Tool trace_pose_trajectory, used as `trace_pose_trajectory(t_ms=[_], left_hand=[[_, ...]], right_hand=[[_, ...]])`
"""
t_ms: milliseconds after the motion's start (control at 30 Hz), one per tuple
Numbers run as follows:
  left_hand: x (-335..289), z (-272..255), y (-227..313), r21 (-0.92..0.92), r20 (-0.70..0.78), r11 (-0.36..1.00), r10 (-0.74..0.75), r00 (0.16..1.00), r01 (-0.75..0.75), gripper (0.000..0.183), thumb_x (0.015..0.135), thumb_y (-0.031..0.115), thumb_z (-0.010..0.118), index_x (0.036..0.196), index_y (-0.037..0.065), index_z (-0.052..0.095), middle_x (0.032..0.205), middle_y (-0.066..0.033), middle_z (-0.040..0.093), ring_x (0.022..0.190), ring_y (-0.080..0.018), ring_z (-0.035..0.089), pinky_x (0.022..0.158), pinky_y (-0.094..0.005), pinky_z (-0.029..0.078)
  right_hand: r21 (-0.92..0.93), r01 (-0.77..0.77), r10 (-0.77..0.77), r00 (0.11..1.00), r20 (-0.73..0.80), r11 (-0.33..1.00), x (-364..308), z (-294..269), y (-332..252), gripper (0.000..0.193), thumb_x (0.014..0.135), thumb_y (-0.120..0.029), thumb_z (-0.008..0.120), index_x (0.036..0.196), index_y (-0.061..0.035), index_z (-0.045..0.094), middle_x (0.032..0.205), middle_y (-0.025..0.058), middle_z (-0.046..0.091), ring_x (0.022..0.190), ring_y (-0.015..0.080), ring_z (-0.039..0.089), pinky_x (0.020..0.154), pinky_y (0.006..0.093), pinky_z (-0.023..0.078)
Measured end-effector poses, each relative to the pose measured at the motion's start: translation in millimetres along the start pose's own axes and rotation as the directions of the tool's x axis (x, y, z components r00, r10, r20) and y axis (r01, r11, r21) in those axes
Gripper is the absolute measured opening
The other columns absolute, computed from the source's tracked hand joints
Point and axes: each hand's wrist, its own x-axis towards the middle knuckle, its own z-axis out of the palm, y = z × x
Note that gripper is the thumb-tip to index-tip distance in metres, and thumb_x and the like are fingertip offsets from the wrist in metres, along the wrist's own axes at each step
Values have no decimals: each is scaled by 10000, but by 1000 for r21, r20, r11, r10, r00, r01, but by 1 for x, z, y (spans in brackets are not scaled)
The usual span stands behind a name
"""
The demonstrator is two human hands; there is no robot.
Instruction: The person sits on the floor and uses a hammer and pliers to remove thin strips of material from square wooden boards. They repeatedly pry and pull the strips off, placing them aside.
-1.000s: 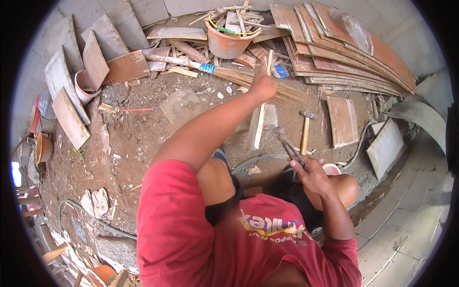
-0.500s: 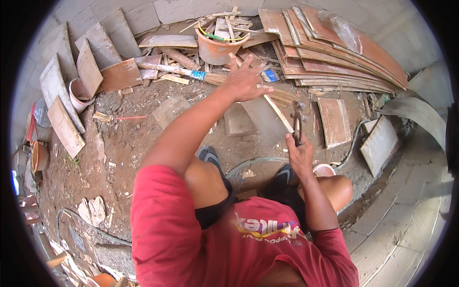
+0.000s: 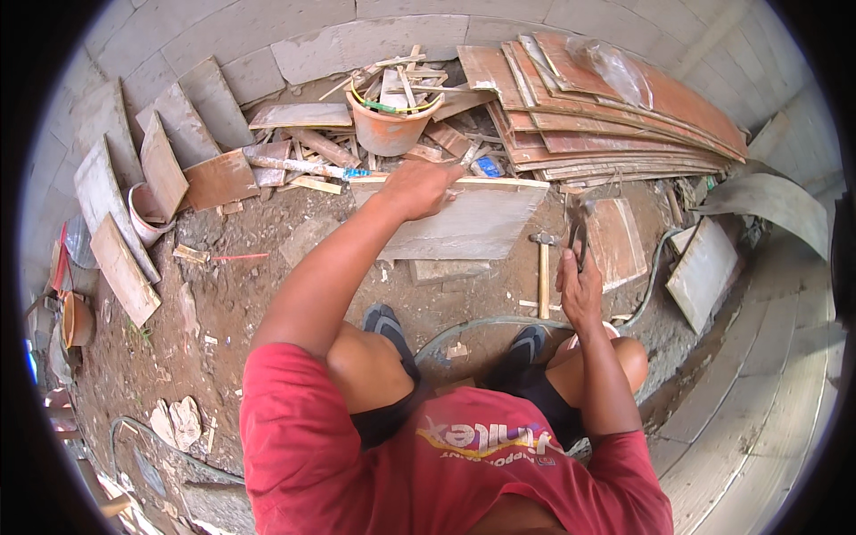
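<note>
I squat on a dirt floor in a red shirt. My left hand point(image 3: 419, 187) reaches forward and grips the far top edge of a flat grey plywood panel point(image 3: 473, 230), which has a thin wooden strip along that edge. Over by my right knee, my right hand point(image 3: 581, 290) is closed on the handles of metal pincers point(image 3: 578, 225), jaws pointing away from me. A hammer point(image 3: 541, 267) with a wooden handle lies on the ground between the panel and my right hand.
An orange bucket point(image 3: 390, 125) full of wood scraps stands at the back. A stack of reddish plywood sheets point(image 3: 615, 125) lies at the back right. Boards point(image 3: 116, 259) and a white bucket point(image 3: 143, 214) are at the left wall. A hose point(image 3: 481, 325) curves past my feet.
My left hand went from a loose strip, opened over the pile, and now grips the grey panel's edge. The right hand with the pincers has risen slightly.
</note>
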Motion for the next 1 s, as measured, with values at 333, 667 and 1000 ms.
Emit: trace_pose_trajectory(t_ms=[333,667,1000], left_hand=[[10,39,-1,124,91,992,-5,996,-7,349,832,302,715,1053,78,564,928,-151,694,926,-352,665,786,-481,508],[4,44,6,121,33,992,13,999,-17,335,815,316,701,1003,81,555,884,-132,672,864,-346,660,735,-480,506],[0,43,13,134,-16,991,12,1000,-10,294,799,272,730,972,78,593,859,-130,695,855,-308,686,708,-438,534]], right_hand=[[-494,588,-180,741,647,640,17,-47,-44,233,771,-145,722,926,-47,579,811,175,657,799,386,652,691,481,506],[-584,674,244,536,808,453,97,-56,-107,360,756,-327,753,977,-53,682,904,170,696,920,351,670,793,452,529],[-610,709,171,593,787,354,105,-42,-119,399,785,-337,735,1104,-102,682,924,175,697,870,358,675,757,457,533]])
